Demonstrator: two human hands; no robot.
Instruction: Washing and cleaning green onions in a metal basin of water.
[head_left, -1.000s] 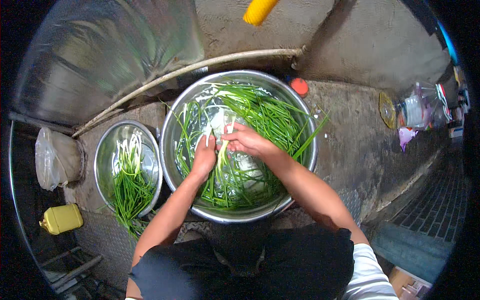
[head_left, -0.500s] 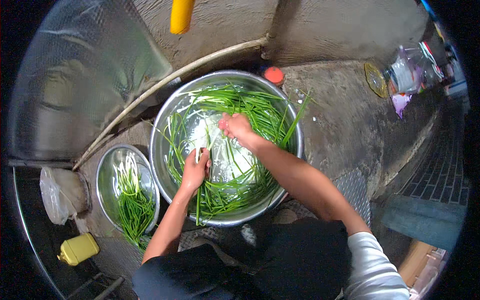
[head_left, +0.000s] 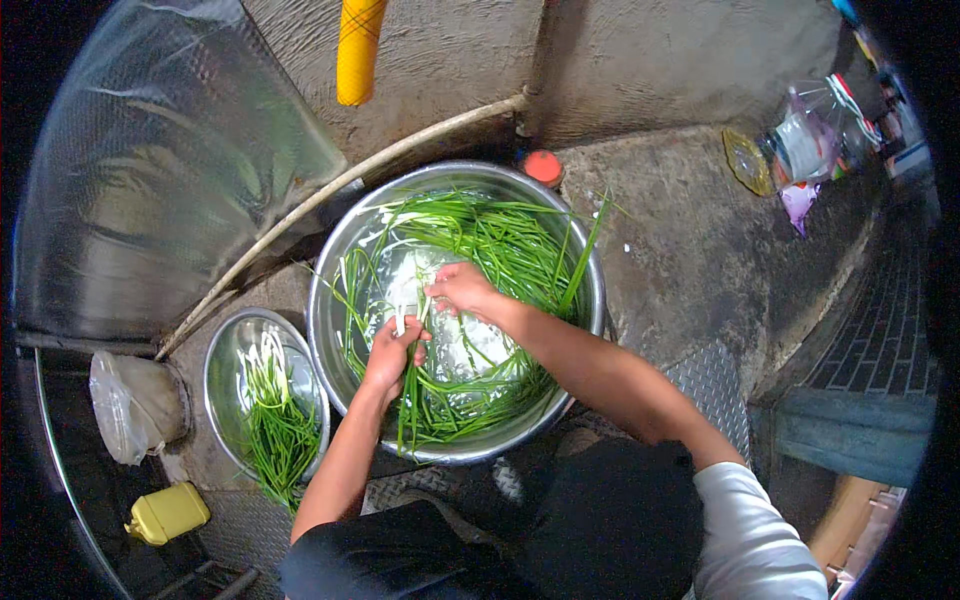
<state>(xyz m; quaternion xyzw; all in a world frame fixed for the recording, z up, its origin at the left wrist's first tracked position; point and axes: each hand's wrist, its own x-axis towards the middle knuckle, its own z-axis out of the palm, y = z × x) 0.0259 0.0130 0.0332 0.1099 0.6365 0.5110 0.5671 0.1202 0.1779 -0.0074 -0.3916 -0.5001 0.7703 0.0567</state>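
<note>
Seen from above: a large round stainless-steel basin (head_left: 590, 300) standing on the rough concrete floor (head_left: 690, 240), filled with long green chive stalks (head_left: 510, 250) with white ends, lying in water.

Left hand (head_left: 392, 350) closed around a thin bunch of green stalks with white tips (head_left: 408, 400), held upright-ish over the left half of the basin; white tips up at the fingers, green lengths hanging down toward the near rim. Long axis running roughly from far to near. Right hand (head_left: 462, 290) just beside it, a little farther and to the right, fingers pinching at the white tips; whether really gripping one stalk or only touching cannot be told. Both hands close together, almost touching, the left one being the holder.

To the left, just beside the big basin, a smaller round steel bowl (head_left: 225, 345) with already gathered stalks inside, white ends pointing away.

Packages: a clear plastic bag (head_left: 130, 405) at far left; a flat yellow plastic container (head_left: 165, 512) near the lower left; a clear bag with pink and white contents (head_left: 805, 150) at upper right. A small orange-red cap (head_left: 543, 167) behind the basin, a yellow cylinder (head_left: 358, 50) hanging at the top.
</note>
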